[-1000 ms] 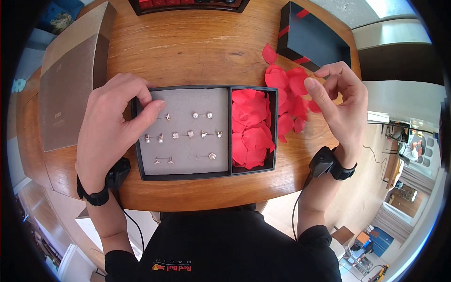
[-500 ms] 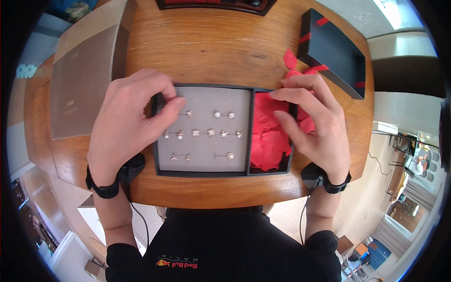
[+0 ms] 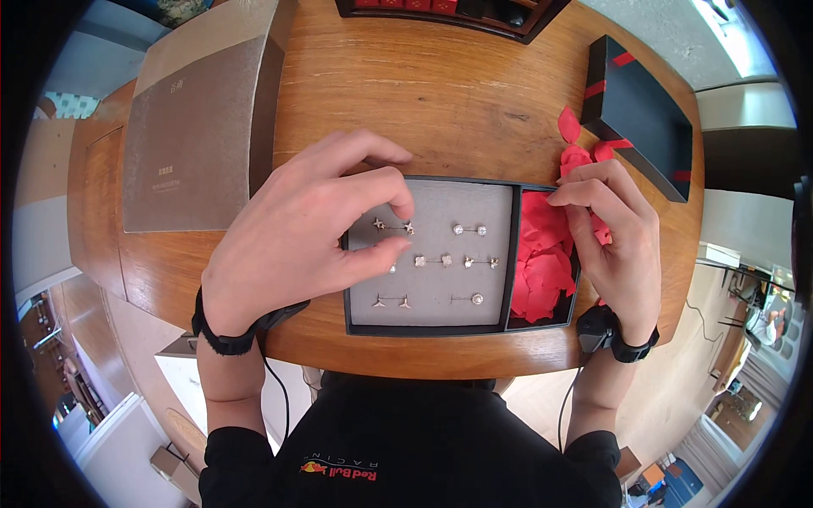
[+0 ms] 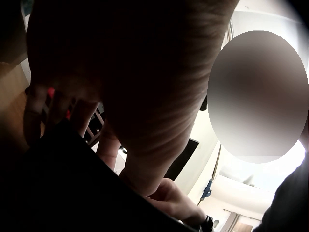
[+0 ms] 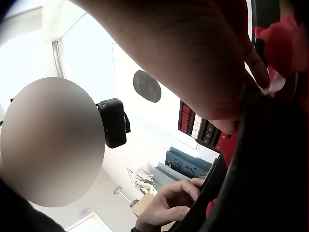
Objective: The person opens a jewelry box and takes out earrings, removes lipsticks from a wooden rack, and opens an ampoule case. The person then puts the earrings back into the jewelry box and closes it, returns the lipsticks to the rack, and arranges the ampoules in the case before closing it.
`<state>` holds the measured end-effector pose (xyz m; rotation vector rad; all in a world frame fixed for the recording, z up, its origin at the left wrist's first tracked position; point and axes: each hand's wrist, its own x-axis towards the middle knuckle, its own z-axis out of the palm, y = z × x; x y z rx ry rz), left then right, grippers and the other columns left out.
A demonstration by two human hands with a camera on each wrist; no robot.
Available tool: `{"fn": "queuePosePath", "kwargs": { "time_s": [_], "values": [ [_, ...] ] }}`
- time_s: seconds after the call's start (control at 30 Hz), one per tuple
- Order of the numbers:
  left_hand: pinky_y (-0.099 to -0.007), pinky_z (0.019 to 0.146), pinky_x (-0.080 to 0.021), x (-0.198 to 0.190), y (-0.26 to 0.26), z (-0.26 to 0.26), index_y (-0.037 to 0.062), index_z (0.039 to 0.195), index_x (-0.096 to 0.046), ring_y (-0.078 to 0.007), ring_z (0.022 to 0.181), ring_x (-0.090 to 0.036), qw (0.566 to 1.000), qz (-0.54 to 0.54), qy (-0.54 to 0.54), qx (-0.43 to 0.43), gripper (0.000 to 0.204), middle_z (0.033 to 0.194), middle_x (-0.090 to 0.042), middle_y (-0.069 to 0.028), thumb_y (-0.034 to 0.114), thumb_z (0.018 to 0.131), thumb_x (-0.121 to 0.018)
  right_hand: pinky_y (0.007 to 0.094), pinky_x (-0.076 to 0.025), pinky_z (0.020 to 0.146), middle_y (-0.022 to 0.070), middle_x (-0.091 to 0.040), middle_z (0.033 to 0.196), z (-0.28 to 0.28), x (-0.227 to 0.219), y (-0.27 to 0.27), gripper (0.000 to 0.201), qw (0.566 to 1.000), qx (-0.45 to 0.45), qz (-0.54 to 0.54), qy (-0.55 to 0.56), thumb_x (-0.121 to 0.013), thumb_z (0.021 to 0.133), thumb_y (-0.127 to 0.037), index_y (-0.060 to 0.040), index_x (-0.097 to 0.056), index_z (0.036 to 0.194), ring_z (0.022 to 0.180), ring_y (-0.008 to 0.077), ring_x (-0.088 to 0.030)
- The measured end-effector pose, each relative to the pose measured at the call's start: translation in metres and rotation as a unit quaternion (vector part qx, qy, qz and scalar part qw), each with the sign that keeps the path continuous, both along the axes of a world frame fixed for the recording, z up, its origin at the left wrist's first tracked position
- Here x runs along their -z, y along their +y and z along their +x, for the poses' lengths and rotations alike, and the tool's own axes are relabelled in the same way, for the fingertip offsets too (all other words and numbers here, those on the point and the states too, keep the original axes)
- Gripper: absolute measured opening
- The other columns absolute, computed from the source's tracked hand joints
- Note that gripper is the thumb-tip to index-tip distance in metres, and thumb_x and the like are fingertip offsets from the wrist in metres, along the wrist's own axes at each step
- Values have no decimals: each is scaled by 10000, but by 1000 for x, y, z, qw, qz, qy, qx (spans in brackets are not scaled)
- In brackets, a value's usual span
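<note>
A shallow black box [image 3: 423, 331] lies on the table, divided into a grey panel [image 3: 457, 207] and a narrower compartment of red petals [image 3: 542, 284]. Several small earrings are pinned in the panel, among them a star-shaped pair [image 3: 410, 228] and a round pair [image 3: 481, 230]. My left hand [image 3: 305, 229] hovers over the panel's left side, thumb and index finger apart beside the star pair. It covers part of another earring pair. The right hand [image 3: 622, 233] bends over the compartment's right wall, its fingertips [image 5: 260, 77] close to a petal in the right wrist view.
More loose petals [image 3: 569, 125] lie behind and right of the box. A black lid [image 3: 648, 127] with red ribbon stands at the back right. A large brown box [image 3: 199, 127] occupies the left, and a dark wooden tray [image 3: 542, 19] sits at the back. The table's front edge is near.
The right hand has come in from above the loose petals, passed over the compartment, and drawn to its right wall. My left hand has shifted slightly inward over the panel. The camera view has shifted.
</note>
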<state>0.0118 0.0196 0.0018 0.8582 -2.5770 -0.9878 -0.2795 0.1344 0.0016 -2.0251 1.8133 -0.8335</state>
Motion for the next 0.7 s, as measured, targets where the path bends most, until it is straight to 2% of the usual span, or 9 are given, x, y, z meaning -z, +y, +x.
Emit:
{"fn": "queuePosePath", "kwargs": {
  "time_s": [0.17, 0.23, 0.43, 0.57, 0.63, 0.67, 0.7],
  "values": [
    [-401, 904, -553, 4, 2, -4, 77, 855, -723, -316, 1116, -676, 999, -27, 22, -2, 166, 1319, -695, -92, 82, 742, -845, 396, -566, 807, 103, -651, 1018, 1, -1, 1, 270, 1000, 2, 6, 16, -652, 824, 140, -63, -729, 985, 931, 309, -684],
    [-405, 953, -532, 2, 4, -5, 72, 824, -720, -319, 1168, -656, 999, -53, 8, -1, 147, 1334, -703, -91, 77, 739, -840, 397, -565, 810, 102, -652, 1018, 1, 0, 0, 268, 1000, 3, 5, 14, -655, 823, 138, -63, -730, 984, 935, 311, -683],
    [-418, 1002, -506, 2, 6, -7, 70, 792, -703, -321, 1176, -650, 994, -107, 17, 11, 132, 1359, -717, -82, 64, 737, -823, 391, -563, 809, 102, -652, 1013, 0, 2, 1, 270, 1000, 3, 6, 4, -660, 820, 136, -64, -731, 986, 935, 310, -682],
    [-415, 1005, -503, -1, 0, -5, 65, 803, -701, -313, 1184, -647, 994, -96, 40, 27, 128, 1371, -718, -84, 65, 749, -817, 388, -562, 806, 101, -654, 1011, 0, 2, 1, 272, 1000, 3, 4, 10, -668, 816, 140, -64, -732, 984, 936, 306, -682],
    [-368, 974, -510, -6, -2, -4, 56, 827, -699, -262, 1135, -669, 995, -25, 99, -20, 117, 1294, -734, -105, 65, 782, -806, 386, -562, 799, 98, -655, 1001, -1, 1, 0, 273, 1000, -3, 1, 9, -673, 814, 141, -65, -732, 983, 930, 305, -683],
    [-368, 974, -510, -6, -3, -5, 56, 827, -699, -262, 1135, -669, 995, -25, 99, -19, 117, 1294, -734, -105, 65, 782, -806, 385, -562, 791, 95, -657, 990, -2, 1, 1, 274, 1000, -9, -1, 10, -678, 812, 142, -65, -733, 982, 924, 304, -683],
    [-334, 919, -513, -4, -4, -5, 48, 842, -701, -220, 1047, -675, 991, -23, 106, -76, 102, 1180, -747, -96, 66, 809, -795, 385, -562, 791, 95, -657, 990, -2, 0, 1, 274, 1000, -8, -2, 9, -678, 812, 142, -65, -733, 982, 924, 304, -683]
  ]
}}
